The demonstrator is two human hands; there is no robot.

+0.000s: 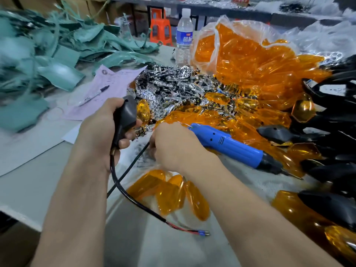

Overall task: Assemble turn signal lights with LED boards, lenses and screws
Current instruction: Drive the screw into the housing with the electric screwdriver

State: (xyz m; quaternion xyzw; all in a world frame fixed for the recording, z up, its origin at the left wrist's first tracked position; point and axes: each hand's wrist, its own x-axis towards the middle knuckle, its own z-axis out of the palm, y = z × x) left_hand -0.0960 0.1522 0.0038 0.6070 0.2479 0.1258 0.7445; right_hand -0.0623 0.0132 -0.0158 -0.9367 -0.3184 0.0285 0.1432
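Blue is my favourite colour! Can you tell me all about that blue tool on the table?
The blue screwdriver looks like smooth plastic: a long round body with vent slots and two holes. A black collar and metal bit point lower right. It lies among orange lenses, and the right hand covers its back end, beside a wire hook.

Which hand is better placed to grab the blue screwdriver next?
Probably the right: the right hand is next to the blue screwdriver, while the left hand grips the black housing.
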